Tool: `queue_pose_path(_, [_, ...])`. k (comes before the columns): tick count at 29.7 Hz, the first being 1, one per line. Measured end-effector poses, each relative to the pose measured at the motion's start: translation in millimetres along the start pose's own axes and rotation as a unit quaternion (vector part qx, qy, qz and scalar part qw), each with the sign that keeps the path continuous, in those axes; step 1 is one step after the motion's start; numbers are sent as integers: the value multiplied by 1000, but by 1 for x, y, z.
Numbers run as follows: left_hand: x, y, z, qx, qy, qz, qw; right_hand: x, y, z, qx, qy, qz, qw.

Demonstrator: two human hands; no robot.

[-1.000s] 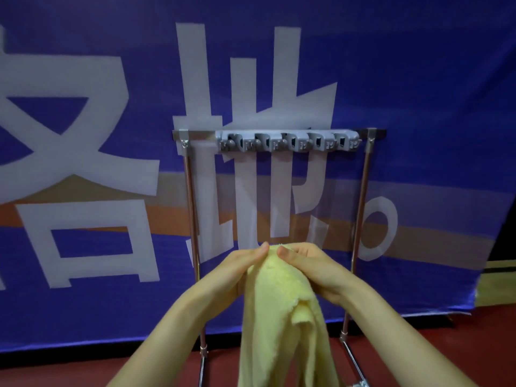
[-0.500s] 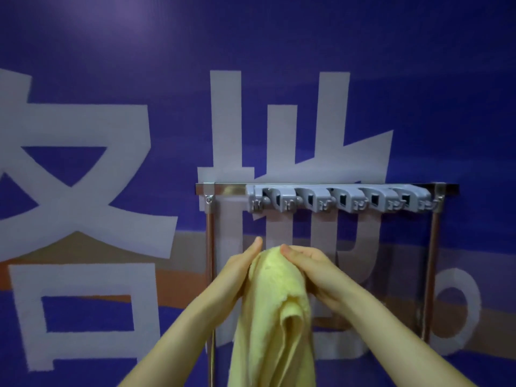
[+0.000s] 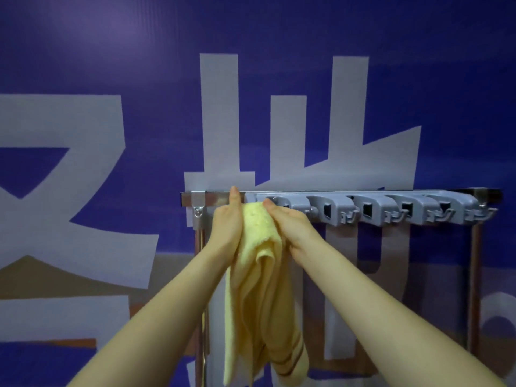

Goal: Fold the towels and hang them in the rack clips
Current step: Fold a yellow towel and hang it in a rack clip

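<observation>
While we hold the yellow towel (image 3: 259, 275) up at the rack (image 3: 335, 192), everything turns on the leftmost clip (image 3: 283, 203). Our left hand (image 3: 227, 229) and right hand (image 3: 291, 229) have the towel's bunched top between them, with the fingers (image 3: 268, 204) clamped on the cloth from either side and the left thumb (image 3: 234, 195) poking up across the rail.

That gathered top sits level with the leftmost clip and just to its left, close against the end of the grey clip strip. Whether it touches the clip's mouth we cannot tell, because the right hand covers that spot. From there the towel's long axis runs straight down below the clip, its loose folds hanging between our forearms.

The right hand is the nearer one, practically on the clip. The left sits beyond the towel, further left of it. We reckon the coming move is short: shift the bunch rightward and press it into the slot.

And the holders? The other clips (image 3: 391, 212), all to the right of the leftmost one, show dark slots with nothing in them, and no towel hangs on the rack yet. By our reading, the first hanging is only beginning. A thick wad may resist that slot.
</observation>
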State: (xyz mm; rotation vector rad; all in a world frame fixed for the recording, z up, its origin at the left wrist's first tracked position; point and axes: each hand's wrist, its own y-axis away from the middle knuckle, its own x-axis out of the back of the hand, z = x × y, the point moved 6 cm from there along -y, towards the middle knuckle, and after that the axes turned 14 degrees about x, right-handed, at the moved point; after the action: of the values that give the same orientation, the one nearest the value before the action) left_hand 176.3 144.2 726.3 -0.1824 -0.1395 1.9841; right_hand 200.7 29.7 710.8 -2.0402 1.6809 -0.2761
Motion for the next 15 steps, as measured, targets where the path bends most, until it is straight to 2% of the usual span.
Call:
queue_pose_path(5, [-8,-6,-11,-25,-46,38,998,1,-4,2,-30,23,36,999])
queue_pose_path(8, [-7,5,-12,-56,-211,68,974,5,-3,15,-73,13,41,996])
queue_pose_path(10, [-10,14,-10,-57,-313,51,947,10,4,16,-54,35,35,997])
queue_pose_path(12, [-6,17,-16,-47,-362,26,931,16,12,17,-12,59,29,998])
queue_pose_path(15, [3,26,-33,-59,-298,-44,952,17,32,10,28,56,4,998])
